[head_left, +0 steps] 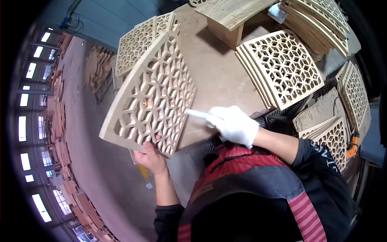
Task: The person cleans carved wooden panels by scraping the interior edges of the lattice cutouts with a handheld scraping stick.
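The left fingers (148, 147) grip the near edge of the panel (125, 89); the gloved right fingers (217, 116) clasp a slim, blurred tool (196, 114), tip beside its right side. With that one grip, a hard push could twist the panel, or a slip could nick bare skin. Long axis: from the left fingers forward, slightly right, curved rim leftward.

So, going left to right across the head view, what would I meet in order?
Bright windows, the lattice panel held in the bare left hand, the white-gloved right hand, the stack of squarish lattice panels, then the orange tool.
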The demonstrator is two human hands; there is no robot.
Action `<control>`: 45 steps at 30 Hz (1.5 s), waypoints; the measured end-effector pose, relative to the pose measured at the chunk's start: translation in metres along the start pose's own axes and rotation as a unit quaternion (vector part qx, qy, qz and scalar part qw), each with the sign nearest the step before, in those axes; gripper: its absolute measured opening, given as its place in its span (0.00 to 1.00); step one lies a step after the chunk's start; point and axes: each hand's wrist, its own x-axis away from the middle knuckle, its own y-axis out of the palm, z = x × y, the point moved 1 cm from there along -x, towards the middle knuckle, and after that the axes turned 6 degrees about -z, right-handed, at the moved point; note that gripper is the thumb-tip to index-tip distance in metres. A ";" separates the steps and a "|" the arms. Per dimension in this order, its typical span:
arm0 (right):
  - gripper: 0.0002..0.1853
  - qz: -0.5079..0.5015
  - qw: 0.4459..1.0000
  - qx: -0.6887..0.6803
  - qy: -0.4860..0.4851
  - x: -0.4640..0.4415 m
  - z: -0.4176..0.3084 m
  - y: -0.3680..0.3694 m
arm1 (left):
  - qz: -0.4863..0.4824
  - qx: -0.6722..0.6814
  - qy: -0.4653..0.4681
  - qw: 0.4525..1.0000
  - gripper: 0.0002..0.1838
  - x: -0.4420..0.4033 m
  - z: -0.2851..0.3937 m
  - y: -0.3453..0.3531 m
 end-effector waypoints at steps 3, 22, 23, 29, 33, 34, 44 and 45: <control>0.11 -0.059 0.996 0.064 -0.003 -0.021 -0.013 0.007 | -0.034 -0.013 -0.018 0.999 0.24 0.011 -0.002 0.014; 0.08 -0.083 0.977 0.187 0.053 -0.046 0.013 0.056 | -0.075 -0.121 -0.098 0.985 0.40 0.007 -0.007 -0.033; 0.09 -0.085 0.981 0.158 0.073 -0.049 0.011 0.057 | -0.066 0.065 -0.071 0.993 0.40 -0.014 0.022 -0.032; 0.10 -0.084 0.963 0.255 0.022 -0.069 -0.005 0.065 | -0.317 -0.393 -0.168 0.846 0.37 -0.104 0.084 0.054; 0.10 -0.064 0.963 0.261 0.012 -0.070 -0.006 0.065 | -0.323 -0.522 -0.101 0.783 0.24 -0.123 0.035 0.054; 0.10 -0.056 0.963 0.263 0.006 -0.069 -0.007 0.065 | -0.318 -0.545 -0.095 0.770 0.23 -0.121 0.035 0.057; 0.08 -0.081 0.964 0.254 0.017 -0.065 -0.001 0.063 | -0.303 -0.581 -0.033 0.754 0.20 -0.109 0.034 0.068; 0.11 -0.095 0.963 0.249 0.026 -0.065 -0.002 0.061 | -0.301 -0.583 -0.030 0.754 0.20 -0.107 0.036 0.069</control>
